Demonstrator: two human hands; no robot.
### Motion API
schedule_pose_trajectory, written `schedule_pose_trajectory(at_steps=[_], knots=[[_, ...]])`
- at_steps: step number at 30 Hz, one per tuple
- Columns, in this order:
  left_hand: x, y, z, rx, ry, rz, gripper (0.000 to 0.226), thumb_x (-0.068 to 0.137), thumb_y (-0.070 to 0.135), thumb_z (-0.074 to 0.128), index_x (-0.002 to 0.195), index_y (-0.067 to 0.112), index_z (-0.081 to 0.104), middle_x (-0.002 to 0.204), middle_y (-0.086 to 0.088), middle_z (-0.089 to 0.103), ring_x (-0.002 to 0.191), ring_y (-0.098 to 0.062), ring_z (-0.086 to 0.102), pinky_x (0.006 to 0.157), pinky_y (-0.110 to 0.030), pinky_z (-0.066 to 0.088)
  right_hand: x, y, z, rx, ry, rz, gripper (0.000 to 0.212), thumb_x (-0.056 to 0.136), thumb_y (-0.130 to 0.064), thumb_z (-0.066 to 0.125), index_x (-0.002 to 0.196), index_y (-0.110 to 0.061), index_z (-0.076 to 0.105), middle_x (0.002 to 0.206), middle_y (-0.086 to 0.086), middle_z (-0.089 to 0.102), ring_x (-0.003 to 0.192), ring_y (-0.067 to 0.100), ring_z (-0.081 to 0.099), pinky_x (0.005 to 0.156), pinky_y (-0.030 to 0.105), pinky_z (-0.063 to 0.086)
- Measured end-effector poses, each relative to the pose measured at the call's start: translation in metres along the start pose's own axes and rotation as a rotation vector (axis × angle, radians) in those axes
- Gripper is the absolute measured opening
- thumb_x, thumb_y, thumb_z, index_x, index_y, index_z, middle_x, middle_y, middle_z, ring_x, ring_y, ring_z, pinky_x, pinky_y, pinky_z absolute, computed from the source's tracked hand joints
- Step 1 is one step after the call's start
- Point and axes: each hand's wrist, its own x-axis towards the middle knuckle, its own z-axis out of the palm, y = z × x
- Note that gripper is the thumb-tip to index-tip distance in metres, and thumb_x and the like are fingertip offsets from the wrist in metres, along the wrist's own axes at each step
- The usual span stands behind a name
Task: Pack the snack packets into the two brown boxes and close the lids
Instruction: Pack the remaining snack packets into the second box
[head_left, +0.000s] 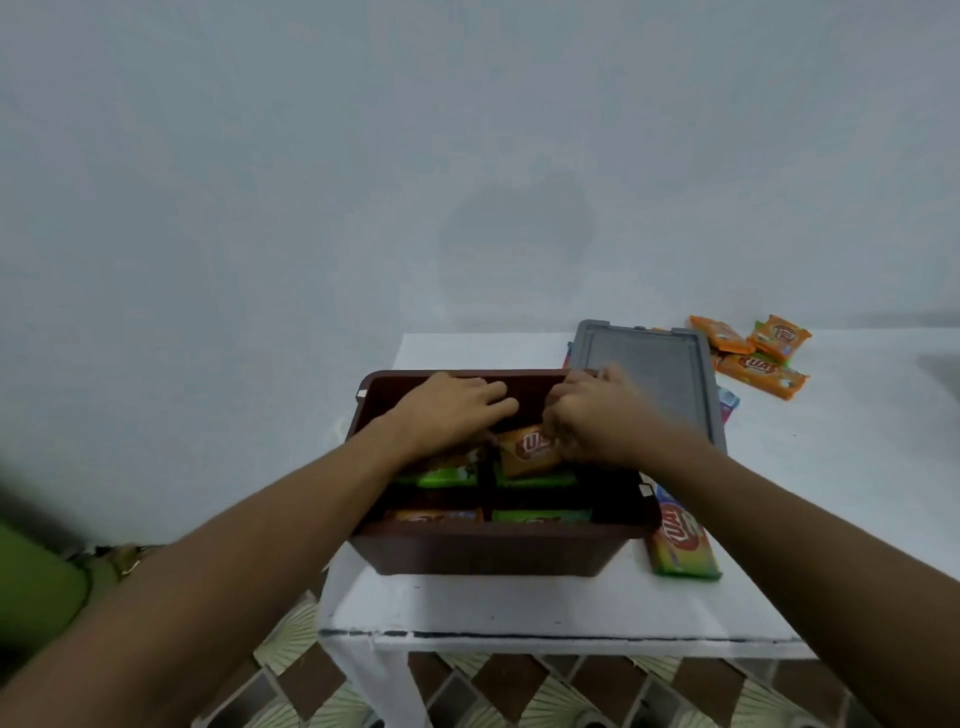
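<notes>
Near the front edge of the desk (467, 608) stands a brown box (493, 556), partly filled. A green packet (683, 551) lies just beside its right wall, not packed yet. Inside the box, the left hand (452, 410) lies flat and spread on packets, and the right hand (597, 415) pinches an orange packet (527, 449). Behind them a grey lid (644, 374) waits. A loose pile (753, 353) sits by the far edge. I see no second box.

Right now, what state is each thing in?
brown box, open, partly filled with packets
grey lid, off, lying flat behind the box
orange packet, tilted inside the box, gripped by right hand
left hand, fingers straight, pressing packets in the box
loose orange packets, unpacked, far right
green packet, unpacked, beside the box
</notes>
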Motion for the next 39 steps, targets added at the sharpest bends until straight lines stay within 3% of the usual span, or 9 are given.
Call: schedule_pose_trajectory(at_steps=[5,7,10,16,21,26,29,34,39], knots=[[-0.007,-0.002,-0.002,-0.028,-0.174,-0.137,0.041,0.092,0.017,0.056,0.132,0.021,0.048,0.114,-0.002,0.058,0.086,-0.027,0.063,0.057,-0.035,0.038,0.016,-0.015,0.005,-0.001,-0.055,-0.024,0.031,0.085,-0.043,0.064,0.113,-0.028,0.064,0.111,-0.005,0.061,0.104,0.018,0.057,0.087,0.039,0.039],[-0.011,-0.001,-0.002,-0.054,-0.206,-0.171,0.039,0.095,0.030,0.053,0.133,0.021,0.048,0.120,-0.001,0.056,0.090,-0.027,0.064,0.060,-0.034,0.039,0.022,-0.020,0.008,0.055,-0.077,-0.031,0.036,0.084,-0.040,0.067,0.117,-0.026,0.063,0.113,-0.003,0.062,0.099,0.018,0.061,0.079,0.033,0.048],[-0.014,0.000,0.001,-0.028,-0.239,-0.147,0.052,0.088,0.046,0.059,0.132,0.020,0.048,0.122,-0.002,0.051,0.092,-0.027,0.063,0.059,-0.034,0.037,0.024,-0.021,0.017,0.060,-0.097,-0.007,0.039,0.086,-0.037,0.065,0.123,-0.027,0.058,0.115,-0.002,0.063,0.099,0.020,0.064,0.079,0.037,0.054],[-0.017,0.000,0.005,-0.055,-0.198,-0.164,0.040,0.090,0.022,0.060,0.128,0.014,0.051,0.113,-0.005,0.055,0.095,-0.028,0.060,0.061,-0.037,0.046,0.026,-0.017,0.024,0.058,-0.066,-0.014,0.040,0.089,-0.032,0.063,0.128,-0.029,0.054,0.119,-0.002,0.064,0.103,0.019,0.065,0.085,0.039,0.055],[-0.025,0.002,0.006,-0.214,-0.314,-0.175,0.052,0.087,0.041,0.062,0.131,0.016,0.050,0.119,-0.004,0.055,0.100,-0.026,0.060,0.074,-0.037,0.051,0.023,-0.017,0.025,0.038,-0.046,-0.028,0.040,0.090,-0.031,0.062,0.128,-0.028,0.054,0.120,-0.001,0.063,0.103,0.021,0.064,0.084,0.039,0.055],[-0.026,0.004,0.010,-0.092,-0.378,-0.105,0.082,0.076,0.052,0.074,0.140,0.017,0.037,0.125,-0.005,0.049,0.103,-0.024,0.058,0.070,-0.036,0.050,0.023,-0.017,0.026,0.032,-0.041,-0.033,0.043,0.089,-0.033,0.062,0.131,-0.028,0.052,0.123,0.000,0.062,0.104,0.021,0.064,0.085,0.038,0.055],[-0.024,0.005,0.011,-0.063,-0.365,-0.137,0.078,0.081,0.047,0.071,0.141,0.016,0.032,0.121,-0.007,0.056,0.099,-0.027,0.062,0.068,-0.039,0.051,0.023,-0.017,0.026,0.025,-0.030,-0.034,0.044,0.090,-0.034,0.061,0.133,-0.028,0.050,0.123,0.000,0.062,0.104,0.020,0.064,0.085,0.037,0.055],[-0.025,0.004,0.008,-0.036,-0.407,-0.217,0.063,0.085,0.046,0.068,0.134,0.015,0.043,0.115,-0.007,0.062,0.098,-0.028,0.065,0.073,-0.040,0.051,0.021,-0.018,0.025,0.004,-0.052,-0.005,0.040,0.092,-0.035,0.059,0.130,-0.024,0.053,0.118,0.001,0.065,0.101,0.020,0.065,0.082,0.034,0.052],[-0.023,0.000,0.003,-0.088,-0.516,-0.244,0.072,0.077,0.056,0.072,0.132,0.017,0.048,0.118,-0.005,0.061,0.104,-0.025,0.062,0.078,-0.038,0.050,0.024,-0.020,0.018,0.025,-0.110,0.041,0.030,0.092,-0.031,0.061,0.117,-0.015,0.061,0.110,0.004,0.064,0.096,0.021,0.065,0.083,0.035,0.054]])
